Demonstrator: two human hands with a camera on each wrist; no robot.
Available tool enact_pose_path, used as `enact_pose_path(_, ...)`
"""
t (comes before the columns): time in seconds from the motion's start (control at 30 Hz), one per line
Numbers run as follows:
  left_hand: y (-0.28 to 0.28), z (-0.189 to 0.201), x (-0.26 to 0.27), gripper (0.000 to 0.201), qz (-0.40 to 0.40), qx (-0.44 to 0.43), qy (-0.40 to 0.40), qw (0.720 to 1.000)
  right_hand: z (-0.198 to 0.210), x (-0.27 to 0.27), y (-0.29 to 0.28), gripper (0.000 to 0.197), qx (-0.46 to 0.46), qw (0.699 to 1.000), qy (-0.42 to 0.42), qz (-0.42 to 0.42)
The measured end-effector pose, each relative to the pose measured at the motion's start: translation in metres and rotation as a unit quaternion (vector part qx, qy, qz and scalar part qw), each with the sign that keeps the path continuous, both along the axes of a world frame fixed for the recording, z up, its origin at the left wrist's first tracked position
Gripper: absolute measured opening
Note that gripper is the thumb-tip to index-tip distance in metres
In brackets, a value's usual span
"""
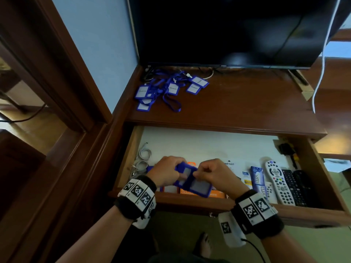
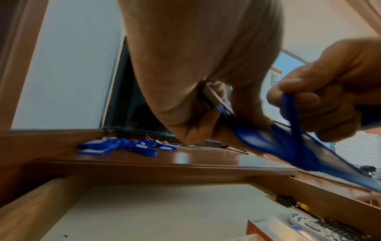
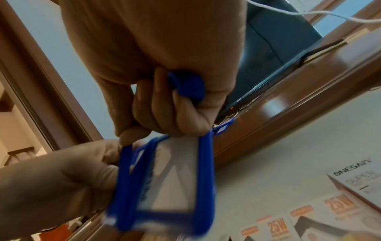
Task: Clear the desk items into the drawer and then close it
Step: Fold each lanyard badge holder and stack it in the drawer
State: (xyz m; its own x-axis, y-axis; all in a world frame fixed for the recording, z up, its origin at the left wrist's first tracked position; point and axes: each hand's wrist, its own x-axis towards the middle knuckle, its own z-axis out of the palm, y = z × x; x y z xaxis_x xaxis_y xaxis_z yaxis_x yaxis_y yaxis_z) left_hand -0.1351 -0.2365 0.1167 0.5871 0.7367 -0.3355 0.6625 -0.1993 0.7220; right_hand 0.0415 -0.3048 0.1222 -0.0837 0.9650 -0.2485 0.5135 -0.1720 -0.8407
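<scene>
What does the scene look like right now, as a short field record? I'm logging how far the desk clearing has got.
left hand: grips blue badge holders, held above the drawer
right hand: pinches the same badge holders
drawer: open
in drawer: white remote, black remotes, orange charger boxes, white cable
desk top: pile of blue badge holders and lanyards, not yet cleared
behind: TV

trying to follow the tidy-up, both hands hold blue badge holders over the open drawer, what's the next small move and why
Probably lower the blue badge holders into the drawer and let go: both the left hand and right hand hold them right above it, and more badges wait on the desk.
</scene>
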Motion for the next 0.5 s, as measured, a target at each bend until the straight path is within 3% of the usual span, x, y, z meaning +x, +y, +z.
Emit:
enact_pose_path(0.13,-0.001,-0.002,-0.008,0.029,-0.055,-0.108,0.015,0.992,-0.01,-0.001,0.001,0.026,-0.002,0.999,0.033,0.019)
enact_pose_path(0.23,0.003,-0.002,-0.012,0.03,-0.073,-0.15,0.003,0.986,-0.018,-0.006,0.002,0.024,-0.03,0.991,0.128,-0.012)
enact_pose_path(0.37,0.013,0.0,-0.018,0.025,-0.039,-0.194,-0.103,0.975,-0.032,-0.003,0.002,0.022,-0.065,0.951,0.292,-0.08)
enact_pose_path(0.5,0.02,0.0,-0.012,0.02,0.02,-0.214,-0.217,0.952,-0.033,0.001,0.009,0.016,-0.065,0.926,0.364,-0.077)
